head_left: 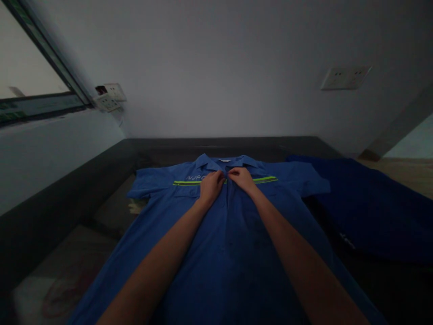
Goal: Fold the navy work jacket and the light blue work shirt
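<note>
Blue shirt (pixel 233 243) flat, front up, so edges line up; L hand (pixel 211 186) & R hand (pixel 241 177) each pinch a front edge below the collar. Dark cloth (pixel 368 207) beside.

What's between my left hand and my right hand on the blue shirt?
Only a narrow strip of the shirt, its front edge just below the collar; the left hand and right hand nearly meet there. The head view shows it.

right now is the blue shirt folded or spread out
Spread out: the shirt lies flat, front up, with both sleeves out sideways.
</note>
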Motion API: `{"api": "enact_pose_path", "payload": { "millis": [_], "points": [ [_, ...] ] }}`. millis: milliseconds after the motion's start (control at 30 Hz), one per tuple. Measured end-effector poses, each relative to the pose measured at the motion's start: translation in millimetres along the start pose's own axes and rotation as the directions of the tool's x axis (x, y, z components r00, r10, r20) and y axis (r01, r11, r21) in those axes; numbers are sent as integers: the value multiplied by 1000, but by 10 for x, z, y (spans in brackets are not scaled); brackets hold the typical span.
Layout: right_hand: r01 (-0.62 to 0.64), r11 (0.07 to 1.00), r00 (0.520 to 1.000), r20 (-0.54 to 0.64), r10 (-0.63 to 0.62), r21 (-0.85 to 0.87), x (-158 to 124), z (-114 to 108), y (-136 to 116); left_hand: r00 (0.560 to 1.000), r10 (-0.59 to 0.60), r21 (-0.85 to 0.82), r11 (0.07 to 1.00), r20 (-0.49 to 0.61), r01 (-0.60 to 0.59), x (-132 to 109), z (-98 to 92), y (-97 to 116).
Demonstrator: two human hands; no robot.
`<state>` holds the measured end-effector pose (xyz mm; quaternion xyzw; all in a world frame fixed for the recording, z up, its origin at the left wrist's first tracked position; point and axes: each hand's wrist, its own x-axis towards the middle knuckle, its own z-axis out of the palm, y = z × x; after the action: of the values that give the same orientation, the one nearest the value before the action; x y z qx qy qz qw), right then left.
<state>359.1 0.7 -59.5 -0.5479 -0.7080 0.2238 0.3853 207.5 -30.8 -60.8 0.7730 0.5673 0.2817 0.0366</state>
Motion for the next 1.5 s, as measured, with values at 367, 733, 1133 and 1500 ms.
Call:
{"api": "enact_pose_path", "payload": {
  "millis": [367, 733, 1133, 1500],
  "points": [
    [24, 997, 989, 141, -35, 75, 39, -56, 12, 997, -75, 14, 997, 26, 75, -8, -63, 17],
    [136, 988, 988, 89, -130, -67, -62, -59, -82, 992, -108, -43, 993, 69, 111, 73, -151, 20],
    [169, 939, 984, 102, -145, -300, -162, 117, -45, 952, -265, -181, 940, 153, 290, 166, -65, -9],
    [121, 951, 992, 56, -109, -286, -157, 140, -39, 943, -303, -209, 922, 137, 326, 147, -15, 16]
  ]
}}
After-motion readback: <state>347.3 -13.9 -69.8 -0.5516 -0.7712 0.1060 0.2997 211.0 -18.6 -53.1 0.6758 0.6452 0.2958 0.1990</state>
